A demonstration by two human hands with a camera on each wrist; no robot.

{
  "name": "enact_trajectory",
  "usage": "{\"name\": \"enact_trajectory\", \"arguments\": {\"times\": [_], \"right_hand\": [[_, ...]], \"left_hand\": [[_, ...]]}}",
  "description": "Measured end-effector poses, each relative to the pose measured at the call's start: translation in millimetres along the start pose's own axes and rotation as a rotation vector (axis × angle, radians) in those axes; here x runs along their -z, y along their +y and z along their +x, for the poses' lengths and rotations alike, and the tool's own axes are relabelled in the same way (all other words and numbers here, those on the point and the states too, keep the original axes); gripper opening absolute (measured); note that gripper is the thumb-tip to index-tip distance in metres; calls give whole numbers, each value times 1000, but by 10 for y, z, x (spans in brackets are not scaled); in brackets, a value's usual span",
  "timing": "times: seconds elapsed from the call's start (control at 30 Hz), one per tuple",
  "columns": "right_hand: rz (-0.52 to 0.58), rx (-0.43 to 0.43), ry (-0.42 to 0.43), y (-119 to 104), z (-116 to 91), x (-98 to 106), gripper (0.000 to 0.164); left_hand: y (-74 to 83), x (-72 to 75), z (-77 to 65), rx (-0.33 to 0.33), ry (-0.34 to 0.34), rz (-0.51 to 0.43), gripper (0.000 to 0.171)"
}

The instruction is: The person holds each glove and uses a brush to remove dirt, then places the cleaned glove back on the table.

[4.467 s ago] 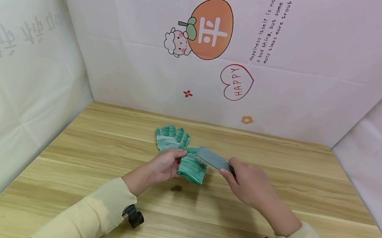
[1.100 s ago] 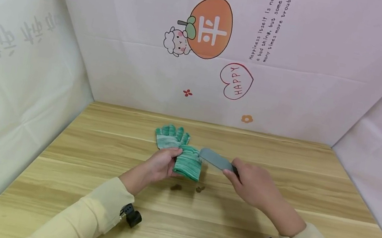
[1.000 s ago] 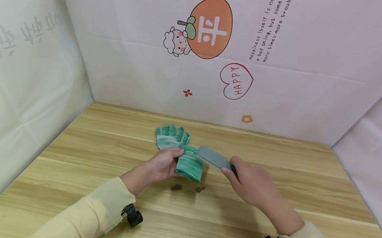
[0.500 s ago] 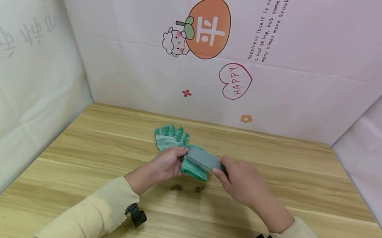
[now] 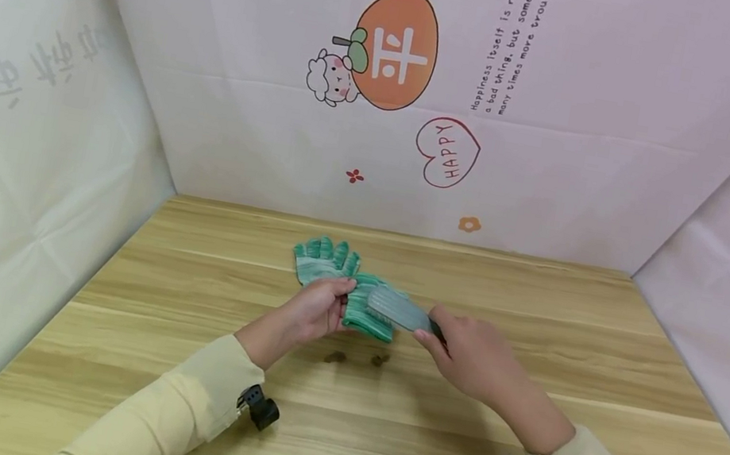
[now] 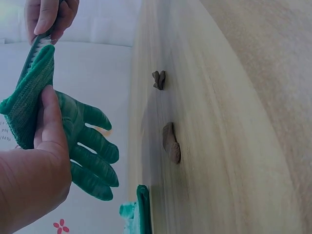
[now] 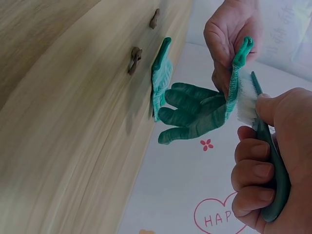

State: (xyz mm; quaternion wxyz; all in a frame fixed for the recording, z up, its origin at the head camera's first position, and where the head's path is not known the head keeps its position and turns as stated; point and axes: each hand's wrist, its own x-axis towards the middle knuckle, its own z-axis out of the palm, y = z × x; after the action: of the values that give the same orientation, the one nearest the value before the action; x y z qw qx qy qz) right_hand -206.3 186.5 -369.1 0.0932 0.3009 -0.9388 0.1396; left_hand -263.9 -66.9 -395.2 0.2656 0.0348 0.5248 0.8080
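Observation:
My left hand point(image 5: 313, 309) grips a green-and-white knitted glove point(image 5: 365, 326) above the table, its cuff turned toward me and its fingers dangling in both wrist views. My right hand point(image 5: 475, 356) holds a grey-green scrubbing brush point(image 5: 398, 309) by the handle, fingers wrapped round it in the right wrist view. The brush's white bristles point(image 7: 247, 100) meet the glove's cuff side. Behind my left hand a matching glove point(image 5: 325, 259) lies on the table, fingers pointing away and its near part hidden.
Two small brown clumps, a longer one point(image 6: 171, 142) and a knobbly one point(image 6: 159, 80), lie on the wooden table point(image 5: 194, 295) below the held glove. A white printed sheet point(image 5: 240, 150) stands at the back, with white sheets on both sides.
The brush strokes back and forth over the held glove, now slightly right of half a second ago. The knobbly clump, absent from the table 4.5 seconds ago, lies there now.

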Motion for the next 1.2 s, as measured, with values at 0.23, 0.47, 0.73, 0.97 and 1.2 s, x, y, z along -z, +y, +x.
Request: {"name": "enact_trajectory", "arguments": {"times": [0.23, 0.47, 0.73, 0.97, 1.2], "right_hand": [[-1, -22, -17, 59, -61, 13, 23], [6, -54, -35, 123, -42, 71, 25], [-22, -60, -22, 50, 105, 160, 27], [-41, -12, -31, -46, 198, 75, 25], [-24, 27, 1, -35, 174, 9, 24]], "left_hand": [[38, 58, -9, -5, 15, -12, 23], [91, 96, -37, -16, 26, 4, 22], [66, 53, -17, -11, -41, 65, 25], [37, -39, 10, -6, -55, 65, 22], [39, -12, 18, -21, -66, 43, 22]]}}
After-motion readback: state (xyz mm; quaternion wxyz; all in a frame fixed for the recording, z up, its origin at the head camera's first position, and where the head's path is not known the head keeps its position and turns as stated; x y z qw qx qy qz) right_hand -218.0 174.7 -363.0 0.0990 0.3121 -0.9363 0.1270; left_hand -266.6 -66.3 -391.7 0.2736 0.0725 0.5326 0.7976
